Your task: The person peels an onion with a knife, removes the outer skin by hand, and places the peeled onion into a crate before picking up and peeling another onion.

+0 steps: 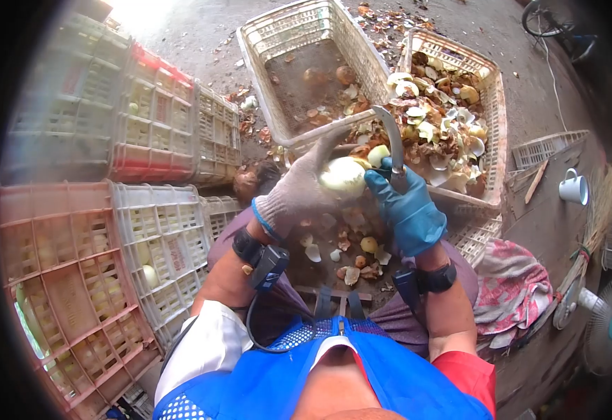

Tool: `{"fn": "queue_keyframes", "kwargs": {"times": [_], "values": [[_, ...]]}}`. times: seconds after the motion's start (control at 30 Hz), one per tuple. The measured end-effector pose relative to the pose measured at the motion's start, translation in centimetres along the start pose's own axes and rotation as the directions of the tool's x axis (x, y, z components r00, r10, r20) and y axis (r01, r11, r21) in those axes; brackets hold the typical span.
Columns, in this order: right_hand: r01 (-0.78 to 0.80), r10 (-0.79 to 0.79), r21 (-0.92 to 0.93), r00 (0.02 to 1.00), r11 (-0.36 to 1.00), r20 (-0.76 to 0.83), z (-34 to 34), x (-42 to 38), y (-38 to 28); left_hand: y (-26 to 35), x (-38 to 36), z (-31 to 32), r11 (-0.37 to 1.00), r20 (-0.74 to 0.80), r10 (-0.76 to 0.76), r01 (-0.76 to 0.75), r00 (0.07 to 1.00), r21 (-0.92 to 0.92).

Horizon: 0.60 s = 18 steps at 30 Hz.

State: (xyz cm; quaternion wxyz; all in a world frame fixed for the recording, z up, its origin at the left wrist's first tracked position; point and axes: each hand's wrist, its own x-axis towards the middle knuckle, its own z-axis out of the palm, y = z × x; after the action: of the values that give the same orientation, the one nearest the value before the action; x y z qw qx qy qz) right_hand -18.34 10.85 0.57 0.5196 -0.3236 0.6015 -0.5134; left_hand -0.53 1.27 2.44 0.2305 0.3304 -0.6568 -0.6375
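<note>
My left hand (295, 185), in a grey knit glove with a blue cuff, is closed around a pale peeled onion (343, 177). In a blue rubber glove, my right hand (405, 210) grips a small curved knife (392, 136), its hooked blade pointing up and away from me. The right thumb is right at the onion's side, and a pale yellow-green piece (378, 155) shows between onion and knife. Below both hands, onion scraps (351, 274) and a small yellowish onion (369, 244) lie on the ground between my knees.
A plastic crate (285, 31) with a few brown onions stands ahead. Beside it, another crate (498, 126) is heaped with peels. Stacked crates (75, 280) of peeled onions rise at left. To the right are a white mug (573, 189), a pink towel (512, 280) and a fan (610, 318).
</note>
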Motion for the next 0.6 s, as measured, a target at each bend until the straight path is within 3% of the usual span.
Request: {"fn": "queue_keyframes", "kwargs": {"times": [0.1,0.17,0.27,0.33,0.37,0.47,0.5,0.6], "values": [[-0.088,0.086,-0.025,0.995,0.996,-0.052,-0.4,0.2,-0.4,-0.8,0.1,-0.4,0.931,0.109,0.177,-0.203,0.978,0.302],[-0.052,0.055,0.027,0.993,0.998,-0.109,0.0,0.1,-0.6,-0.3,-0.3,0.0,0.984,0.082,0.048,-0.061,0.996,0.167],[0.074,-0.074,-0.010,0.967,0.997,-0.244,0.6,0.0,-0.3,0.1,-0.2,0.4,0.970,0.035,-0.155,0.159,0.987,-0.182],[0.265,-0.348,-0.316,0.906,0.911,-0.243,-0.1,0.8,1.2,0.0,0.1,0.8,0.940,0.004,-0.202,0.195,0.979,-0.279],[0.343,-0.475,-0.460,0.855,0.819,-0.209,-0.4,1.1,1.8,-0.4,0.3,1.1,0.957,-0.021,-0.177,0.167,0.984,-0.236],[0.399,-0.553,-0.570,0.824,0.718,-0.121,0.3,0.3,0.8,-2.6,0.6,1.7,0.986,-0.096,-0.142,0.132,0.985,-0.097],[0.321,-0.481,-0.585,0.866,0.745,-0.137,0.3,0.1,0.4,-2.9,0.8,1.8,0.989,-0.108,-0.118,0.107,0.987,-0.102],[0.286,-0.422,-0.469,0.880,0.836,-0.216,-0.3,1.2,1.1,-3.2,0.7,1.9,0.985,-0.102,-0.065,0.048,0.993,-0.166]]}}
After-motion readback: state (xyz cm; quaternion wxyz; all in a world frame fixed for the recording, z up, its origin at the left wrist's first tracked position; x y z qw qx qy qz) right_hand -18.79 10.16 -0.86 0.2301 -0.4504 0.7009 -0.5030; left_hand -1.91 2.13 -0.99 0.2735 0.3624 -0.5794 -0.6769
